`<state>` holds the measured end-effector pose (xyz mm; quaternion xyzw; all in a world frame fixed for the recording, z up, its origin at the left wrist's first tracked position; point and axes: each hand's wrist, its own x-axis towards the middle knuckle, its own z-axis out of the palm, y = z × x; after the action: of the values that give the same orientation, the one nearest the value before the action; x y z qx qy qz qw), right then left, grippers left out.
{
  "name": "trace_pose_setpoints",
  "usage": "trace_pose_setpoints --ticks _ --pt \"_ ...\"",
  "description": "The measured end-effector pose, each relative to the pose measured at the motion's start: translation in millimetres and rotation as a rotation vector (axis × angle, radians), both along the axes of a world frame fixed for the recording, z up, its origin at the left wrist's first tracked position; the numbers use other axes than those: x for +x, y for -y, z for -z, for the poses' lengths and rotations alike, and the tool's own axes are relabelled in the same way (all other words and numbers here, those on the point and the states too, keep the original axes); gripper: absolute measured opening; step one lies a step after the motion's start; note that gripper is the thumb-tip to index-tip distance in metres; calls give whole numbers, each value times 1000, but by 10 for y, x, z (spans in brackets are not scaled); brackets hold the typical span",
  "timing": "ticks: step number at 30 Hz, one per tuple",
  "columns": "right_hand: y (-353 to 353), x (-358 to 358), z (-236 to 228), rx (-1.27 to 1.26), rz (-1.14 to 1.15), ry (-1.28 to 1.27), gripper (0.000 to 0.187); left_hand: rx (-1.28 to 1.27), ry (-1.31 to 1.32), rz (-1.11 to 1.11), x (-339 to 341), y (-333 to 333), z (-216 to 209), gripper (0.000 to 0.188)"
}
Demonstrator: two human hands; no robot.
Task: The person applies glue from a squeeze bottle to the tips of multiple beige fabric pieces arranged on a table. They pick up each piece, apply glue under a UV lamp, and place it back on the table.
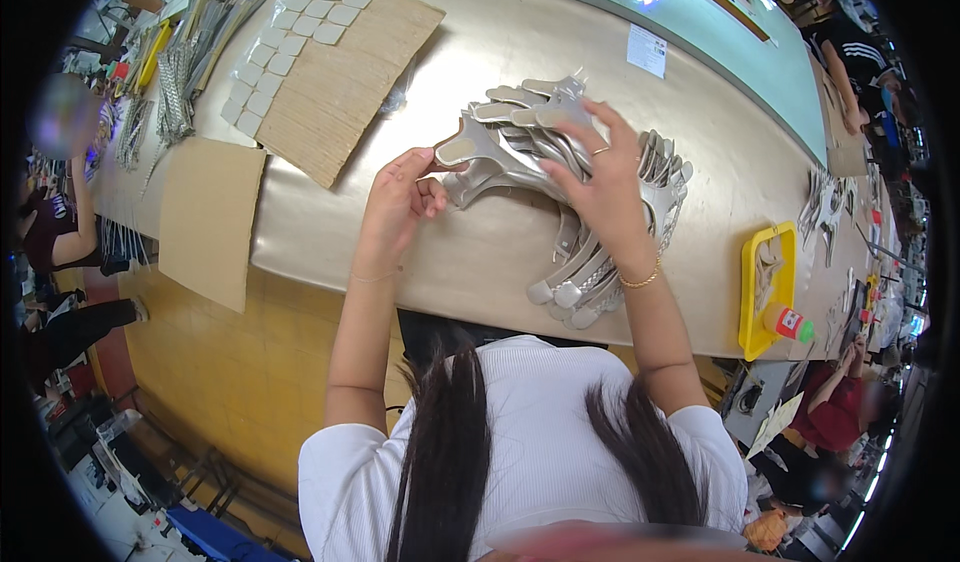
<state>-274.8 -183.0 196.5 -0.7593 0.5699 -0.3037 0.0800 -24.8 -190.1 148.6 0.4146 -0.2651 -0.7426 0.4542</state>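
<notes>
A heap of silver, leather-like strap pieces (575, 297) with branching arms lies on the table in front of me. My left hand (398, 200) pinches the left tip of the top silver strap piece (485, 150) between thumb and fingers. Beige pads (458, 150) show on the tips of several arms. Over the upper part of the heap is my right hand (610, 182), its fingers spread and slightly blurred; whether they touch the straps is unclear. Braided silver straps (672, 177) stick out right of that wrist.
Pale pads (328, 32) sit in rows on a cardboard sheet (365, 87) at the far left. Another cardboard sheet (205, 227) overhangs the table edge. Long straps (175, 107) are bunched beyond. To the right stand a yellow tray (748, 307) and a green-capped bottle (787, 323). Other people work nearby.
</notes>
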Motion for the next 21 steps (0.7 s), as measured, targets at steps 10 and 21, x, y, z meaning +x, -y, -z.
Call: trace_pose_setpoints --ticks 10,21 --pt "-13 209 16 -51 -60 -62 27 -316 -13 -19 -64 209 -550 25" --pt "-200 111 7 -17 -112 15 24 -236 78 -279 404 109 -598 21"
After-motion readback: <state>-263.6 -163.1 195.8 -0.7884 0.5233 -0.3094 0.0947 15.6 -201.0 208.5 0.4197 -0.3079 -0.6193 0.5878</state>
